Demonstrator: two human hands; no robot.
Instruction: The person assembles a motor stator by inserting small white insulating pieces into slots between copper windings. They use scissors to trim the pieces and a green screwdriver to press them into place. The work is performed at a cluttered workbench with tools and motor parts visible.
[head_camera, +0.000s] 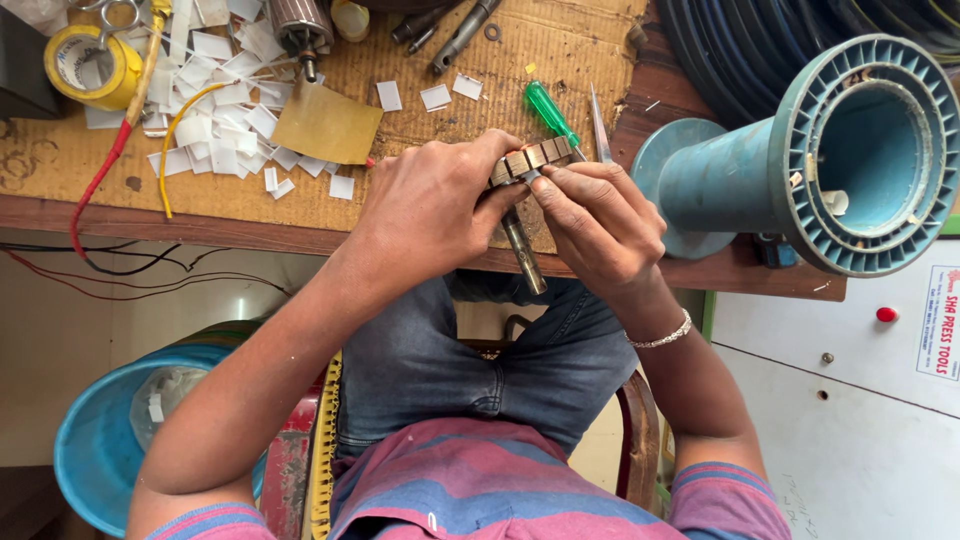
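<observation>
The motor armature (527, 190) is showing as a slotted, dull metal core with a steel shaft sticking out of it toward the near side, down past the table's front edge. The core's segments are lying side by side in a short curved row, greyish-brown, with dark gaps between them. It is hanging in the air just above the near edge of the table (560, 60), between the two hands.

The left hand (425, 210) is wrapping around the core from the left, fingers closed on it, thumb pressing at its near side. The right hand (600, 225) is coming in from the right, its fingertips pinched together against the core's right end; whether they are also holding something small there cannot be told. A silver bracelet (660, 335) is sitting on the right wrist.

Just beyond the hands, a green-handled screwdriver (550, 112) and a thin metal pick (600, 128) are lying on the table, close to the core's far side. Further left, white paper slips (225, 100) are lying scattered, with a tan sheet (328, 125) beside them, a yellow tape roll (85, 65) at the far left, and red and yellow wires (130, 140) trailing across. A second armature (300, 25) is resting at the far edge. On the right, a large teal plastic spool (800, 165) is lying on its side. A blue bucket (95, 440) is standing on the floor at the near left.
</observation>
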